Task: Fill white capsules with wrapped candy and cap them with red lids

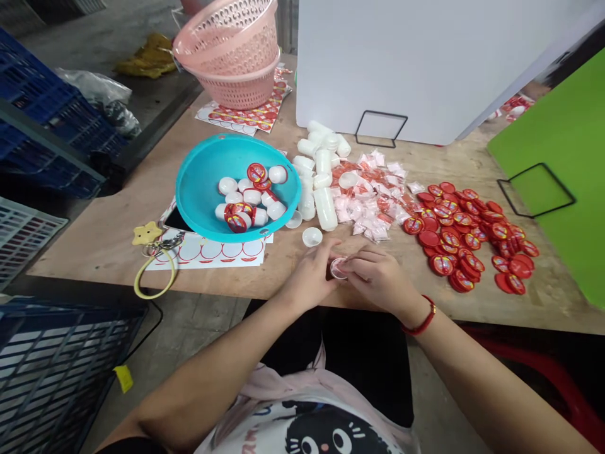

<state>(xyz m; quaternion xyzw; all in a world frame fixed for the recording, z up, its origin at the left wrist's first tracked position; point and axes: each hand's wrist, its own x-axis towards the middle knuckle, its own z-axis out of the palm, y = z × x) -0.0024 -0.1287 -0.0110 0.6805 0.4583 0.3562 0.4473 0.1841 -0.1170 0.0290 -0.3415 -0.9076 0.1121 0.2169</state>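
Near the table's front edge, my left hand (312, 277) is wrapped round a small white cup (338, 268), its open mouth facing up. The fingers of my right hand (375, 277) are pressed together at the cup's mouth; what they pinch, if anything, is hidden. One loose white cup (312, 237) stands just beyond my left hand. Behind the hands lie stacked white cups (325, 208) and a pile of small pink and red packets (371, 195). Many round red lids (449, 243) are spread to the right. A turquoise basin (189, 183) at the left holds several white cups with red lids.
Pink baskets (236, 88) stand on printed sheets at the back left. A white panel (378, 63) and a green panel (562, 151) with black wire stands border the far side and right. A yellow ring (137, 284) with keys overhangs the front edge. Blue crates (61, 359) stand left.
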